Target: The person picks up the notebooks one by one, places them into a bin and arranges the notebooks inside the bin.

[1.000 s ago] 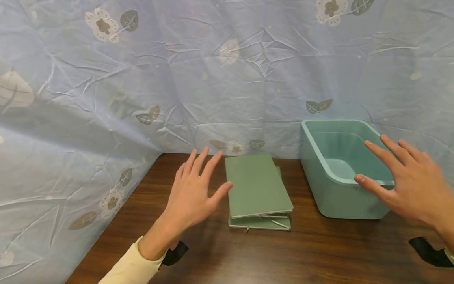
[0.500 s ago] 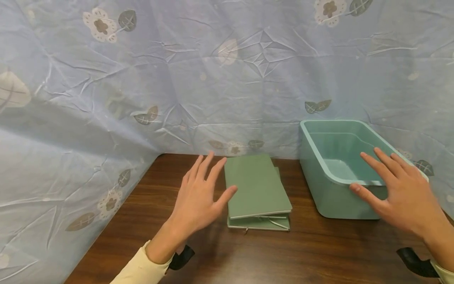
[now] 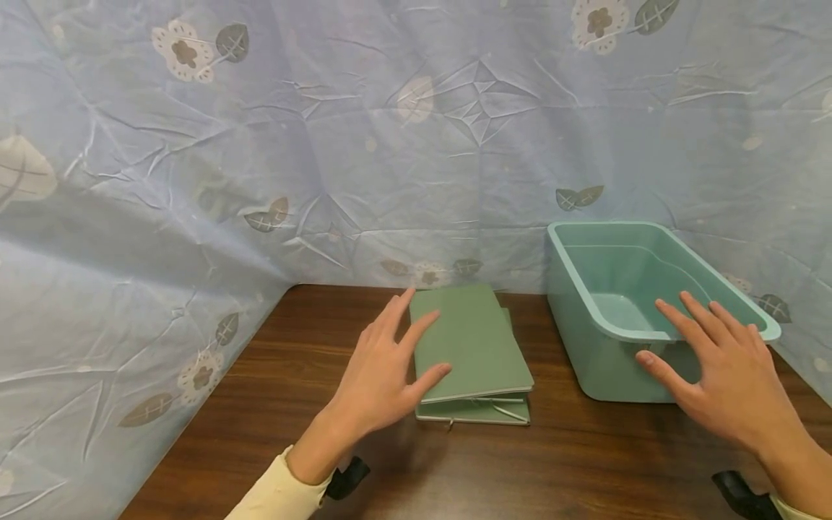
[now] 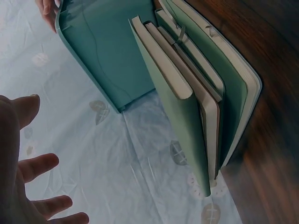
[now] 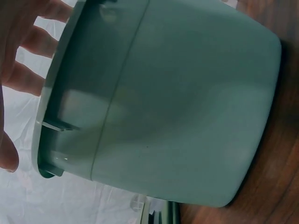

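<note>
A stack of several green notebooks [image 3: 471, 347] lies on the table, the top one turned slightly askew and tilted. In the left wrist view, the page edges and ribbon markers of the notebooks [image 4: 187, 79] show between the covers. My left hand [image 3: 383, 368] hovers at the stack's left side, fingers spread, overlapping the top cover in the head view. Over the near right part of a teal plastic bin [image 3: 604, 368], my right hand [image 3: 728, 375] is held with fingers apart, holding nothing. The right wrist view shows its fingers [image 5: 25, 79] beside the bin's rim.
The dark wood table [image 3: 494, 469] meets a pale blue floral cloth [image 3: 416, 144] hanging at the back and left. A strip of table separates the bin from the notebooks. A black strap end [image 3: 347, 478] sticks out below the left wrist.
My left hand has moved right, up to the notebooks' left edge. My right hand has shifted left and toward me. The notebooks and bin have stayed in place.
</note>
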